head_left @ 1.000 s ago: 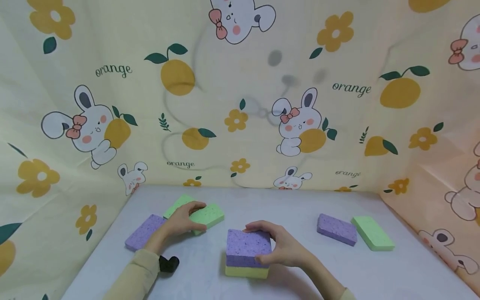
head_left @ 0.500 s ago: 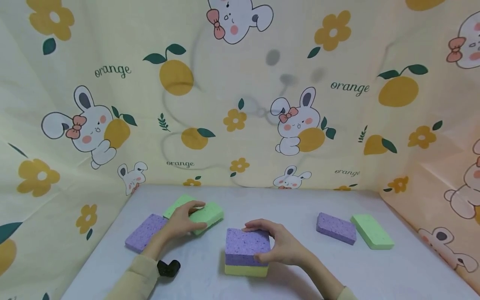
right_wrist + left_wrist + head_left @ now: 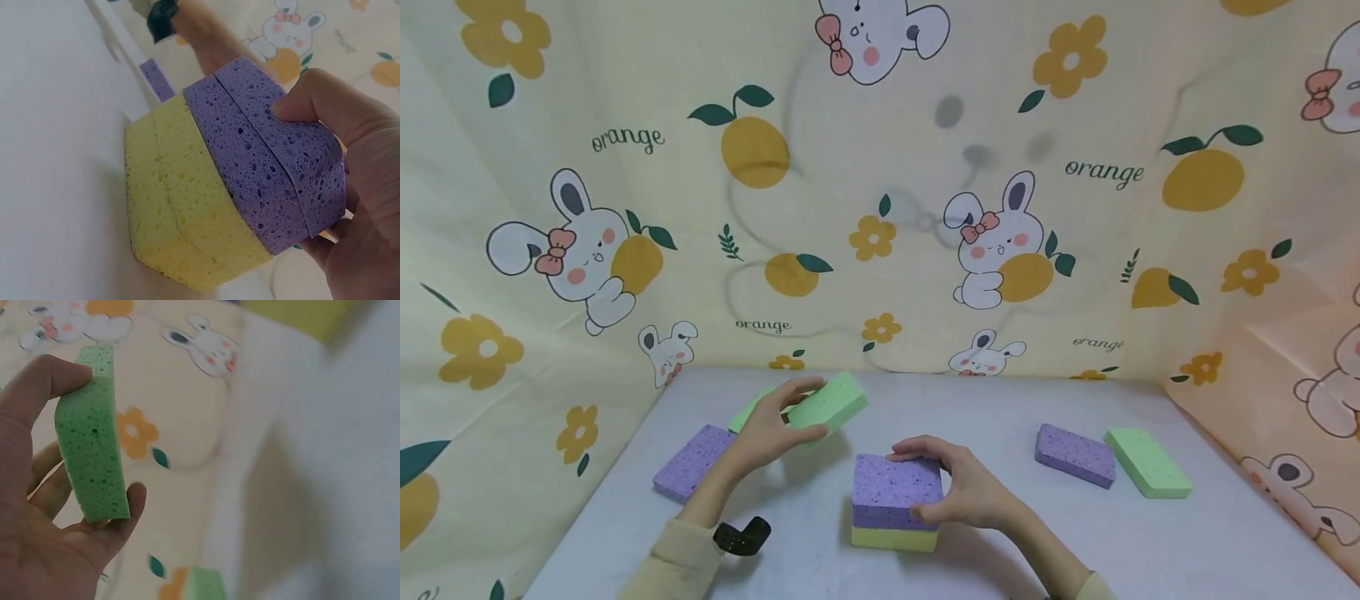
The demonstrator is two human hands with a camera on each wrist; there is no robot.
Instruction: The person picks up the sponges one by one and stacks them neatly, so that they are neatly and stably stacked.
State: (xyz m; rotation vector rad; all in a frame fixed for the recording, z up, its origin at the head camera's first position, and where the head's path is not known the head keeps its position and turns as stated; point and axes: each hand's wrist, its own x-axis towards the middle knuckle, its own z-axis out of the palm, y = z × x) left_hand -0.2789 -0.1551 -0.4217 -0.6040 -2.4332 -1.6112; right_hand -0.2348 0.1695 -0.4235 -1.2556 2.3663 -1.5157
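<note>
lifted since the earlier frames: the green sponge (image 3: 832, 405) in your left hand (image 3: 772, 427) is now up off the table (image 3: 1000, 417) and tilted, its far end raised, where a second ago it sits low against the tabletop. your right hand (image 3: 967, 492) has stayed put at the sponge stack (image 3: 897, 483). for the work in hand, this suggests the pick-up is made and the piece is free to carry, while the stack has yet to take any green.

on the left, your grip is a pinch: thumb on one side of the green sponge, fingers on the other, spread no wider than its body. on the right, your thumb presses the near side of the top purple sponge (image 3: 281, 150) and your fingers reach round its far side, so you hold it across its width. under that sits a lower purple sponge (image 3: 244, 162), then a yellow base (image 3: 200, 194) with a faint seam, likely two sponges.

behind your left hand lies a second green sponge (image 3: 745, 412), with a left purple sponge (image 3: 688, 458) near it. well apart on your right, a right purple sponge (image 3: 1075, 455) lies just beside a right green sponge (image 3: 1147, 463).
</note>
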